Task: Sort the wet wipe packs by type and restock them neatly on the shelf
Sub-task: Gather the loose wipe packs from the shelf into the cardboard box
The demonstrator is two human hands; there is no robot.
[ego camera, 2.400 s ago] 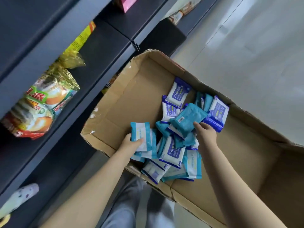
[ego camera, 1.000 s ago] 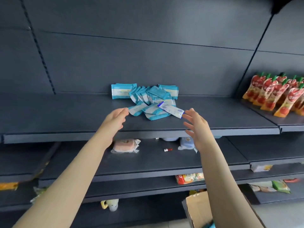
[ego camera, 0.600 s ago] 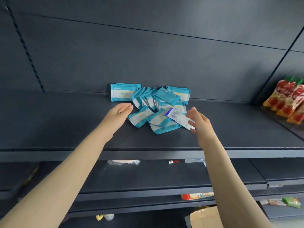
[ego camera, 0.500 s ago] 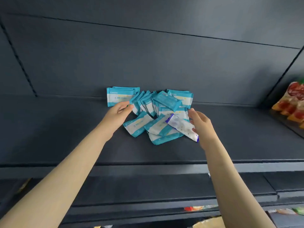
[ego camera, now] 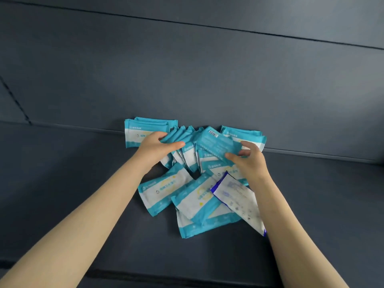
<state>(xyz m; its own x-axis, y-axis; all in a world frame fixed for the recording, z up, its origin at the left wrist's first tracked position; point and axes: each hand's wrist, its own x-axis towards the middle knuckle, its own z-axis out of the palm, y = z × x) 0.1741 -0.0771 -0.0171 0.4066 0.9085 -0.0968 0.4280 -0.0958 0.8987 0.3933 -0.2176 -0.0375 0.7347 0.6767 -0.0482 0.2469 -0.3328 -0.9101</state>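
Dark shelf (ego camera: 62, 183): my left hand (ego camera: 154, 148) grips leaning teal packs (ego camera: 187, 157), right hand (ego camera: 249, 163) pinches top pack (ego camera: 216, 144). Sorting; next, separate purple-edged pack (ego camera: 236, 196) lower right.

Shop, most likely retail aisle. Dark grey metal display shelf (ego camera: 62, 183), deep and flat, backed by matching panel (ego camera: 187, 69) split by horizontal seams. Upright joint (ego camera: 14, 98) at left edge, as on modular store racking. Many identical teal packs (ego camera: 162, 190) heaped against panel like stock, plus one purple-edged pack (ego camera: 236, 196) on pile.
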